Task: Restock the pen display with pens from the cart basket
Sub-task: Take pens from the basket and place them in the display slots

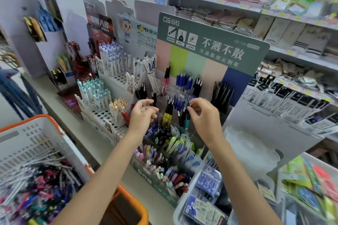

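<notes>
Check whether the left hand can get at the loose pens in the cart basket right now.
Probably yes. The cart basket is open-topped on that side, its loose pens heaped uncovered, and nothing stands between them and the left hand, up at the pen display.

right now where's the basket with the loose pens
In the head view the white, orange-rimmed basket sits at the lower left, beside the left forearm and in front of the white pen racks.
</notes>
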Demonstrator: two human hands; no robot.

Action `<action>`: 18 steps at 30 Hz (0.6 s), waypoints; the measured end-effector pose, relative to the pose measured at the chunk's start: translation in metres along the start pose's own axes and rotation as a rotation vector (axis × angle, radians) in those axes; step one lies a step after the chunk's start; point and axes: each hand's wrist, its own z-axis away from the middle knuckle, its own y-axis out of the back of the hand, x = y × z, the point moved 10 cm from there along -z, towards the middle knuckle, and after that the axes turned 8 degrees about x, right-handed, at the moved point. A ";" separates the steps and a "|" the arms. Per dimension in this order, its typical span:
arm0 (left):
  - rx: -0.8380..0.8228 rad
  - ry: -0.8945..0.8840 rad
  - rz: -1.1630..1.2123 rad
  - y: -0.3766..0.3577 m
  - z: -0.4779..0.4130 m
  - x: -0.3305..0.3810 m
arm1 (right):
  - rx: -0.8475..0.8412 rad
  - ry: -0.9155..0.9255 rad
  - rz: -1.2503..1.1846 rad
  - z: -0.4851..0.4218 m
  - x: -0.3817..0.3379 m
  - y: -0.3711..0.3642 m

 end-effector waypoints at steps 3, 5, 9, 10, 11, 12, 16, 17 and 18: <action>-0.003 0.016 -0.010 0.003 0.000 -0.004 | -0.048 -0.030 0.032 0.006 0.007 -0.013; -0.003 0.021 -0.013 0.005 -0.001 -0.005 | -0.068 -0.049 0.043 0.008 0.010 -0.016; 0.003 0.030 -0.015 0.009 -0.003 -0.010 | -0.154 -0.081 0.089 0.011 0.016 -0.025; 0.003 0.034 -0.018 0.010 -0.004 -0.012 | -0.172 -0.085 0.104 0.013 0.016 -0.027; 0.004 0.037 -0.020 0.010 -0.004 -0.014 | -0.168 -0.085 0.113 0.014 0.015 -0.026; 0.007 0.043 -0.015 0.011 -0.004 -0.015 | -0.137 -0.079 0.111 0.013 0.013 -0.022; 0.051 0.084 0.030 0.023 -0.004 -0.023 | 0.051 -0.009 0.019 0.007 -0.016 0.002; 0.067 0.094 0.032 0.029 -0.004 -0.026 | 0.060 0.001 -0.023 0.005 -0.026 0.001; 0.086 0.104 0.032 0.036 -0.004 -0.029 | 0.047 0.005 -0.068 0.005 -0.035 -0.005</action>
